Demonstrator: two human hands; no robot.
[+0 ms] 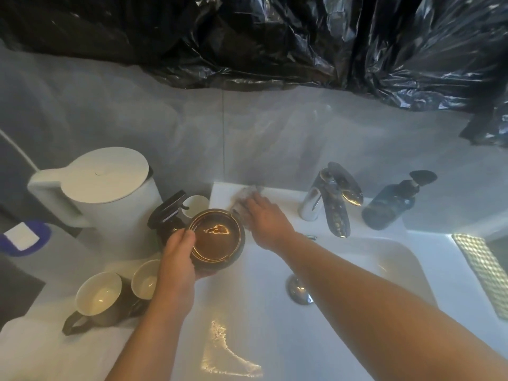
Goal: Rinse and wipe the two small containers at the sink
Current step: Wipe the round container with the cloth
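Observation:
My left hand (pixel 177 257) grips a small round dark container with a gold rim (pixel 217 239) by its left side, thumb over the rim, holding it above the left edge of the white sink (pixel 406 259). Its inside is brown and glossy. My right hand (pixel 264 218) lies on a crumpled grey cloth (pixel 246 198) on the sink's back left ledge, fingers over the cloth. Behind the held container stands another small dark container with an open black lid (pixel 169 209). The chrome tap (pixel 334 199) is at the back of the sink; no water is running.
A white kettle (pixel 101 185) stands at the left. Two dark mugs with white insides (pixel 99 298) (pixel 145 279) sit on the counter near my left forearm. A dark soap pump bottle (pixel 390 207) stands right of the tap. Black plastic sheeting (pixel 302 37) hangs above.

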